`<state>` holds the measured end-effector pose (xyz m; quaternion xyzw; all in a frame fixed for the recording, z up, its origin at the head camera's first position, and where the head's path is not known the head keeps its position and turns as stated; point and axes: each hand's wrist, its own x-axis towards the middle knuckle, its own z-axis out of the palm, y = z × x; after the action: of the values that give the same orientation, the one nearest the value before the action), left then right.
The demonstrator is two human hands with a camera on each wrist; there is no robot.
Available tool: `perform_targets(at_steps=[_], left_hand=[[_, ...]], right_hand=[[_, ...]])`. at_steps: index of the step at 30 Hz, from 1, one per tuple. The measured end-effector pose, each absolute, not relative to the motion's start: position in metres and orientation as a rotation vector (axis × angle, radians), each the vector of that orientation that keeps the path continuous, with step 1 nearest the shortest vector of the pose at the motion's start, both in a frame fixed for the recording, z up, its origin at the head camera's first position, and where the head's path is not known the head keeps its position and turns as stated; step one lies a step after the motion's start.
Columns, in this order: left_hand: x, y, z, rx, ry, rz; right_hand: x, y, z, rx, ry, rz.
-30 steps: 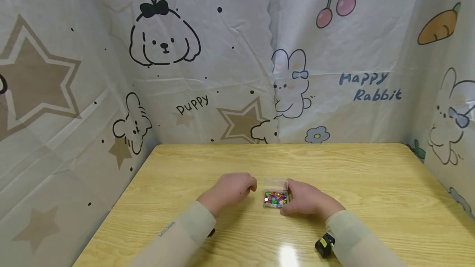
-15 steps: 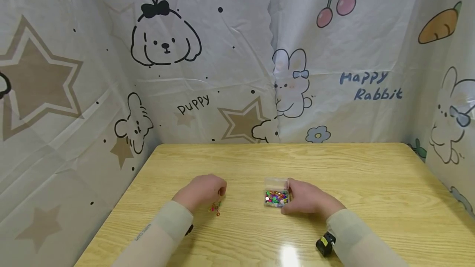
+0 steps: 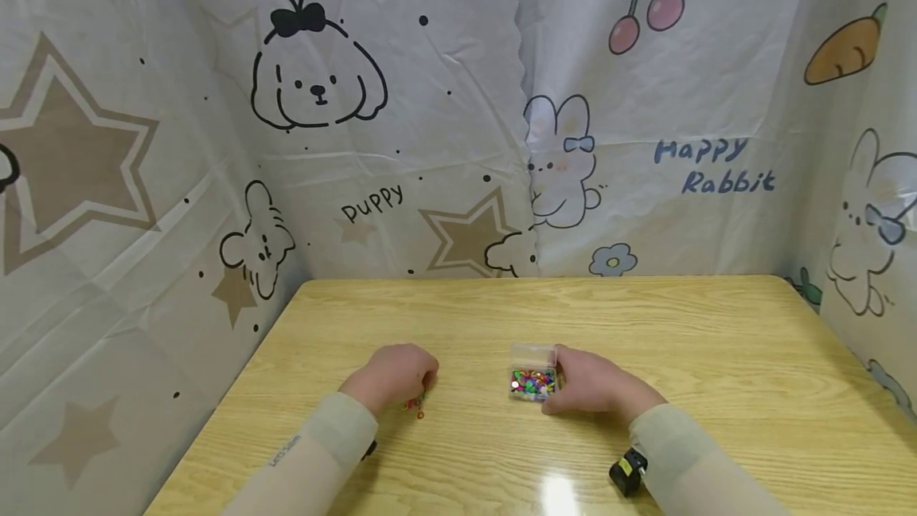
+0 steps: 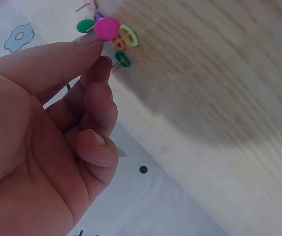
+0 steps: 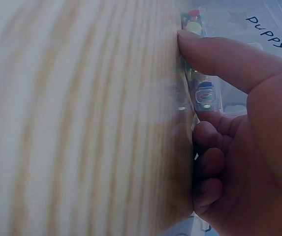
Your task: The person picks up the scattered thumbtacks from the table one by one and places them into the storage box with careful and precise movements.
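My left hand (image 3: 396,377) is low over a small pile of colourful thumbtacks (image 3: 411,404) on the table. In the left wrist view its thumb and forefinger pinch together at the pile, against a pink thumbtack (image 4: 107,28). A green thumbtack (image 4: 123,59) lies close to the forefinger, its pin toward the fingertip. With thumb and fingers around its right side, my right hand (image 3: 595,382) holds a small clear plastic box (image 3: 533,400) on the table. The box's transparent lid (image 3: 533,354) stands open at the back. Many-coloured thumbtacks fill it, partly hidden by the thumb in the right wrist view.
The wood-grain table (image 3: 688,325) extends around both hands. A printed curtain (image 3: 444,102) encloses it at the back and sides. A black camera (image 3: 628,472) is strapped beneath the right wrist.
My left hand has moved left from beside the box to the pile, then settled slightly lower there over the last half second. The right hand and the box have stayed in place.
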<state>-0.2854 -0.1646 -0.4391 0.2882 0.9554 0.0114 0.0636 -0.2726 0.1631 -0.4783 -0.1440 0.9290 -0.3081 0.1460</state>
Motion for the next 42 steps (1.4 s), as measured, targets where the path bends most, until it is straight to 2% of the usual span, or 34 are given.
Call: perform_targets(at_steps=[13,27,34,42], left_hand=[[-0.29,-0.145,-0.441,0.999,2.943,0.053],[-0.281,-0.061,-0.442,1.351,2.927,-0.1],[-0.278,-0.044,-0.454,1.319,2.949,-0.204],[-0.278,-0.049,-0.45,1.294,2.906,-0.157]], right_hand=[[-0.272,0.164,-0.478,-0.413,2.682,-0.87],[-0.271,0.165,-0.478,-0.406,2.674,-0.887],[-0.272,0.165,-0.478,-0.425,2.674,-0.879],[-0.273,0.165,-0.478,-0.433,2.681,-0.863]])
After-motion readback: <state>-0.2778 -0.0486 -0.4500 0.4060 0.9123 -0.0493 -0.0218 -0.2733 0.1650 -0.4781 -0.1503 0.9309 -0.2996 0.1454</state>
